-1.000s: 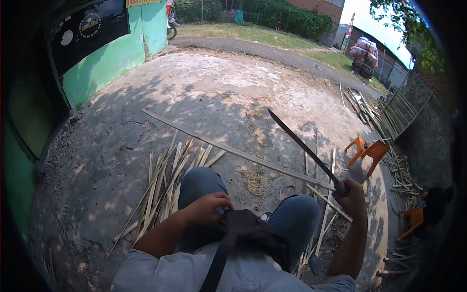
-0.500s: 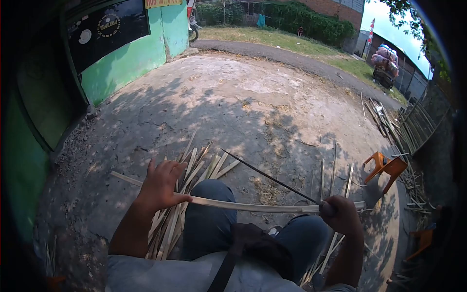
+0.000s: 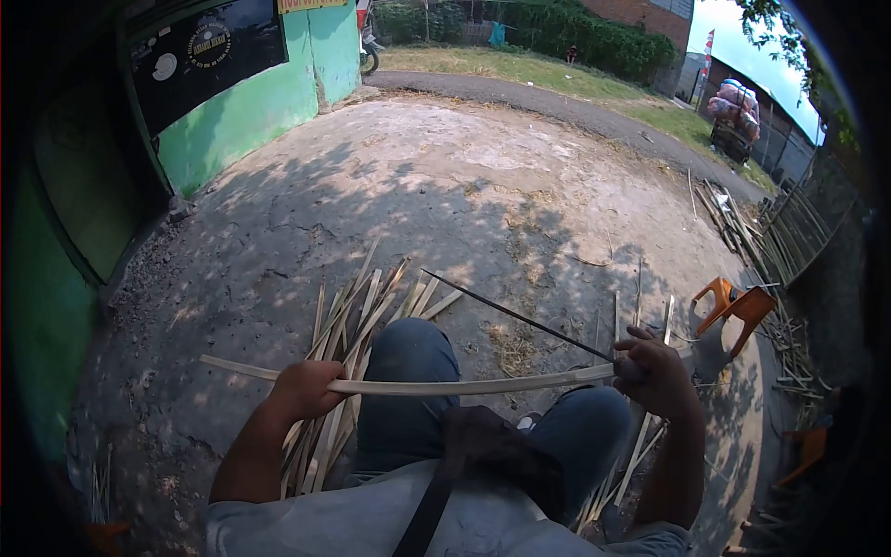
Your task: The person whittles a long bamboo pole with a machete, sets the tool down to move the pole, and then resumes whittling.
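A pale bamboo strip [image 3: 483, 385] lies across in front of my knees, bowed slightly downward. My left hand [image 3: 308, 388] is closed round it near its left part, and the strip's end sticks out beyond the fist. My right hand [image 3: 652, 371] is at the strip's other end, with the index finger partly raised. From that hand a long, thin dark blade, like a long knife [image 3: 520, 317], points forward and to the left, above the strip. Its handle is mostly hidden in my fingers.
Under my left arm lies a heap of split bamboo strips [image 3: 371, 297]; more strips [image 3: 640, 455] lie by my right leg. An orange plastic stool [image 3: 736, 311] stands to the right. Bamboo poles [image 3: 733, 223] are piled farther back. A green wall [image 3: 251, 116] borders the left.
My left hand has gone from spread fingers with the thumb on the strip to a closed grip round it. The fingers of my right hand have shifted, the index finger lifting.
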Tool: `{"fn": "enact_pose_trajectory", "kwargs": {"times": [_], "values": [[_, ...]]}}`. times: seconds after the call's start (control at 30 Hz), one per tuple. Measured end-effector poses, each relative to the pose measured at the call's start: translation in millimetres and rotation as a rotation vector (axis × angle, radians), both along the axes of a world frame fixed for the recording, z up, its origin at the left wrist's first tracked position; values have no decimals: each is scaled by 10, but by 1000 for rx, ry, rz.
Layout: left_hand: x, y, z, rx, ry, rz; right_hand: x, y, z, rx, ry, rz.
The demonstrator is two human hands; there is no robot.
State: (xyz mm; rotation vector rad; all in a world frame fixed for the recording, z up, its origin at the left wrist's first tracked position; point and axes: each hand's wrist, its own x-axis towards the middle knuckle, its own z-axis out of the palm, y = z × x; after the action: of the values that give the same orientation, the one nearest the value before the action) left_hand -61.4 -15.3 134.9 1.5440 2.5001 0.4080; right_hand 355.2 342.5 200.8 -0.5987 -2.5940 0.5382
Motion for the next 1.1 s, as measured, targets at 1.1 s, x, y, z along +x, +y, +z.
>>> {"fn": "enact_pose_trajectory", "kwargs": {"times": [1.1], "values": [[680,704,-720,162,-122,166,-1238,77,-1517,86,12,-212]]}}
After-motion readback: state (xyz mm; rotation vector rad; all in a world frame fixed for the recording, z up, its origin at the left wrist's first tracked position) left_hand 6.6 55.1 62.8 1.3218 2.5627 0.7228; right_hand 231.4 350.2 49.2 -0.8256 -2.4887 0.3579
